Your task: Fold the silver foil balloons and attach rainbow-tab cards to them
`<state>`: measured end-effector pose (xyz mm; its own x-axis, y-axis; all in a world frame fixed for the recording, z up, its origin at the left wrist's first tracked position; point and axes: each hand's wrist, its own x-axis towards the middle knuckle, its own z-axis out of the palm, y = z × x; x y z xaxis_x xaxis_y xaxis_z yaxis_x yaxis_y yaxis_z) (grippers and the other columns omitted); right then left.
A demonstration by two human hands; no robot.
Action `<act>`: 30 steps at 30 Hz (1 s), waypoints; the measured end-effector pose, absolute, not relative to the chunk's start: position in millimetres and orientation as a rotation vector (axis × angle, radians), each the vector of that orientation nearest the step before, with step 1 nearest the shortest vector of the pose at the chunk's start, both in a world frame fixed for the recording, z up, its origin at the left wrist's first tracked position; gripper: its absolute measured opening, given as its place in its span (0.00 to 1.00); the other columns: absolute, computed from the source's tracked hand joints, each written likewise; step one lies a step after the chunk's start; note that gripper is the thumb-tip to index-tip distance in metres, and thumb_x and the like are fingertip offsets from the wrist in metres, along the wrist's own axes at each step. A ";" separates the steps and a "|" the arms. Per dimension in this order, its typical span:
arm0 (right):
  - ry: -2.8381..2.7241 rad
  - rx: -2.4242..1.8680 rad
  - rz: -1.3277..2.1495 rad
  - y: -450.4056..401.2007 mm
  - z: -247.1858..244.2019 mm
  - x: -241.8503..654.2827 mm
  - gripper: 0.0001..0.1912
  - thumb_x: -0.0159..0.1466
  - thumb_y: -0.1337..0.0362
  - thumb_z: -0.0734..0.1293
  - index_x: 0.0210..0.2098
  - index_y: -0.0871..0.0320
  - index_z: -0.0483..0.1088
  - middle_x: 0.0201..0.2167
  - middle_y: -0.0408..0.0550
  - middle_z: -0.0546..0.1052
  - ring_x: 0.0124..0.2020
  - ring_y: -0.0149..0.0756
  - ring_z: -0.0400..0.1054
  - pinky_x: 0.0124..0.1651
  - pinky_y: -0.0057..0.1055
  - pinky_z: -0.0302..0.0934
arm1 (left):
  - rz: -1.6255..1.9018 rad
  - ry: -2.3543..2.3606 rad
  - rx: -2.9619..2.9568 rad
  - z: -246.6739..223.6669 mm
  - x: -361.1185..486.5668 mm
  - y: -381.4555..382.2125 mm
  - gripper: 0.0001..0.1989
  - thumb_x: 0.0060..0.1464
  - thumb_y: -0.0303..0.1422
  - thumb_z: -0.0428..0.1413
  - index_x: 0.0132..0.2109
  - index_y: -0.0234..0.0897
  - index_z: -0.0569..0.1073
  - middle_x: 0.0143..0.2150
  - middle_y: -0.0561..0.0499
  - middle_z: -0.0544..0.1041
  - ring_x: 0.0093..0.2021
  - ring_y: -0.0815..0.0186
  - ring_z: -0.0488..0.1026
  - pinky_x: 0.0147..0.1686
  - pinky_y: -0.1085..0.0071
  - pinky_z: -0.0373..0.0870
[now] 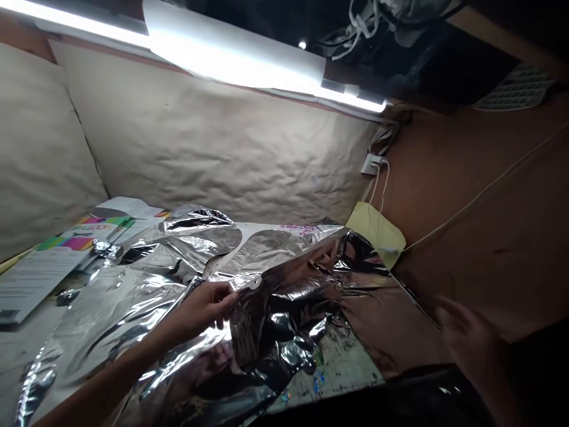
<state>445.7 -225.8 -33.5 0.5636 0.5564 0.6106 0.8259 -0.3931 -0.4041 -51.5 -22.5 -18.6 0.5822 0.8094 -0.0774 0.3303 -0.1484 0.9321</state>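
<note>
A large crumpled sheet of silver foil [284,308] lies over the work surface and rises in folds at the middle. A curved cut edge in it shows white paper [235,237] with pink marks beneath. My left hand [204,309] pinches the foil's raised edge between fingers and thumb. Off to the lower right, my right hand [471,338] hangs blurred in the air, fingers apart, touching nothing and holding nothing.
Printed booklets and papers [48,267] lie at the left. A paint-spotted board [338,367] shows below the foil. A yellow pad [377,231] leans by the brown wall. Beige paper [213,136] covers the back wall under a bright tube light [249,65]. A white cable runs from a wall socket [372,163].
</note>
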 end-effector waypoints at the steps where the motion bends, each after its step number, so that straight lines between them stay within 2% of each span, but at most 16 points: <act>1: -1.316 -2.064 -0.305 -192.9 -21.9 431.5 0.22 0.65 0.54 0.56 0.49 0.57 0.73 0.48 0.56 0.78 0.49 0.48 0.73 0.50 0.40 0.66 | 0.556 0.928 1.717 -12.8 -44.8 -21.9 0.21 0.54 0.51 0.56 0.29 0.36 0.68 0.22 0.55 0.71 0.20 0.70 0.69 0.18 0.78 0.60; 2: -1.527 -2.033 -0.146 -156.9 -13.1 420.1 0.22 0.66 0.57 0.55 0.49 0.59 0.73 0.50 0.56 0.77 0.52 0.45 0.72 0.53 0.37 0.64 | 0.562 0.913 1.706 -6.8 -37.7 -21.9 0.22 0.54 0.52 0.56 0.29 0.36 0.68 0.22 0.54 0.72 0.20 0.70 0.70 0.18 0.78 0.59; 4: -1.687 -2.016 -0.047 -83.8 -4.4 407.8 0.18 0.64 0.62 0.57 0.46 0.57 0.75 0.48 0.51 0.79 0.50 0.41 0.73 0.52 0.32 0.64 | 0.559 0.880 1.686 5.5 -23.6 -23.0 0.23 0.52 0.53 0.57 0.28 0.35 0.68 0.21 0.52 0.73 0.19 0.70 0.70 0.17 0.79 0.59; 7: -1.750 -2.070 -0.001 2.0 -10.3 411.4 0.15 0.61 0.68 0.60 0.43 0.63 0.75 0.44 0.56 0.80 0.46 0.42 0.74 0.51 0.34 0.64 | 0.630 0.785 1.499 22.1 -11.2 -23.2 0.21 0.50 0.49 0.60 0.27 0.35 0.68 0.20 0.54 0.71 0.18 0.71 0.69 0.17 0.79 0.59; 10: -1.767 -2.114 -0.030 43.0 -25.3 426.7 0.14 0.62 0.68 0.63 0.45 0.66 0.74 0.48 0.61 0.78 0.51 0.45 0.71 0.56 0.41 0.60 | 0.982 0.727 1.047 30.1 -22.7 -17.3 0.13 0.48 0.39 0.61 0.29 0.36 0.67 0.20 0.57 0.69 0.18 0.75 0.65 0.18 0.81 0.61; 13: -1.741 -2.148 -0.081 53.9 -34.2 441.2 0.15 0.63 0.65 0.63 0.46 0.67 0.74 0.51 0.67 0.76 0.56 0.53 0.68 0.60 0.50 0.56 | 1.170 0.860 0.768 20.2 -57.1 -14.3 0.10 0.47 0.34 0.60 0.28 0.36 0.66 0.19 0.60 0.66 0.17 0.77 0.61 0.18 0.82 0.58; 15: -1.726 -2.144 -0.105 55.6 -34.2 442.7 0.16 0.63 0.65 0.62 0.46 0.68 0.74 0.49 0.70 0.77 0.56 0.57 0.68 0.59 0.52 0.56 | 1.038 1.028 0.877 5.0 -81.7 -20.6 0.13 0.47 0.38 0.61 0.27 0.36 0.66 0.18 0.60 0.64 0.16 0.76 0.59 0.17 0.80 0.53; 17: -1.721 -2.100 -0.145 55.2 -32.5 430.7 0.19 0.64 0.64 0.60 0.49 0.69 0.73 0.53 0.71 0.74 0.59 0.57 0.65 0.61 0.51 0.55 | 0.794 1.214 1.180 -10.5 -99.2 -34.9 0.16 0.48 0.43 0.61 0.26 0.36 0.69 0.17 0.58 0.66 0.16 0.73 0.60 0.17 0.77 0.52; 20: -1.824 -1.841 -0.208 44.0 -35.1 381.4 0.24 0.68 0.60 0.57 0.59 0.66 0.67 0.63 0.64 0.66 0.66 0.52 0.57 0.66 0.48 0.51 | 0.516 1.494 1.710 -24.6 -107.2 -63.4 0.15 0.51 0.43 0.58 0.26 0.36 0.73 0.21 0.54 0.71 0.22 0.66 0.68 0.23 0.74 0.55; 22: -2.048 -1.499 -0.150 26.0 -43.1 333.6 0.25 0.70 0.56 0.56 0.62 0.62 0.65 0.65 0.59 0.65 0.66 0.49 0.57 0.67 0.48 0.52 | 0.442 1.673 1.952 -28.3 -105.0 -80.6 0.14 0.54 0.39 0.55 0.24 0.37 0.72 0.23 0.52 0.73 0.27 0.64 0.70 0.27 0.72 0.55; 24: -2.327 -1.321 -0.001 4.2 -54.9 285.8 0.27 0.70 0.52 0.56 0.64 0.56 0.63 0.67 0.54 0.62 0.67 0.49 0.56 0.66 0.50 0.54 | 0.383 1.813 2.053 -30.6 -102.8 -93.7 0.13 0.57 0.37 0.52 0.27 0.38 0.72 0.26 0.50 0.75 0.29 0.62 0.72 0.29 0.71 0.55; 27: -2.625 -1.333 0.193 -19.1 -71.5 234.9 0.33 0.69 0.45 0.58 0.69 0.51 0.56 0.70 0.51 0.55 0.70 0.51 0.49 0.67 0.53 0.50 | 0.378 1.972 2.070 -34.9 -104.6 -105.9 0.10 0.61 0.37 0.49 0.38 0.38 0.73 0.34 0.47 0.78 0.35 0.58 0.75 0.33 0.69 0.59; 30: -2.701 -1.386 0.287 -22.2 -78.6 217.0 0.37 0.68 0.41 0.56 0.70 0.51 0.50 0.71 0.52 0.51 0.71 0.51 0.44 0.69 0.55 0.44 | 0.375 2.070 2.000 -39.9 -109.4 -109.6 0.12 0.62 0.40 0.50 0.42 0.37 0.72 0.39 0.42 0.78 0.41 0.53 0.76 0.36 0.66 0.63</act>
